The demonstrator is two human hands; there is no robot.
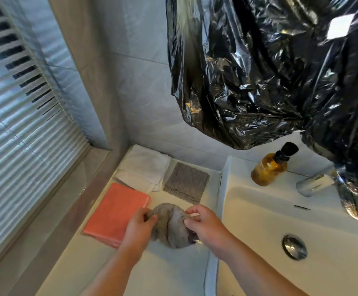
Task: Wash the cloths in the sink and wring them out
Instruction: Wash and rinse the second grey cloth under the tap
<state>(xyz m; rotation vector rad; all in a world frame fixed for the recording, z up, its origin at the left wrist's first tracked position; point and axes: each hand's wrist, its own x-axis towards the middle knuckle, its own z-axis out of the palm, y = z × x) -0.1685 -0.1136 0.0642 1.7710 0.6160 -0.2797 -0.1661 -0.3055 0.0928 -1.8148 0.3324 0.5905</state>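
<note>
Head view: twisted cloth held at both ends, left of the sink

Both hands hold 1 bunched, twisted cloth [170, 227] over the table [173, 272], just left of the sink [227, 180] and not over its basin. The left hand [138, 227] has its grip closed on the cloth's left end, fingers curled round it. The right hand [204, 225] pinches the right end between thumb and fingertips. The hands are blurred, so finer finger detail is unclear.

The cloth's long axis runs left to right between the 2 grips, and its bulk sags toward the person. Whether its underside touches the table, I cannot tell. The basin lies to the right of the cloth, so the right hand is the nearer one to it. Any move to water would carry the cloth rightward over the rim, toward the tap [314, 184] and drain [294, 246].

3 more cloths lie flat on the table beyond the hands:
- An orange cloth [116, 210] sits just left of the left hand.
- A white cloth [144, 167] lies behind it.
- A grey cloth [186, 182] lies beside the white one, nearest the sink.

My judgement is that this cloth is being wrung or gathered. Whether it is wet does not show.

An amber bottle [268, 169] stands on the sink's back ledge, under a black plastic bag [270, 71].
</note>
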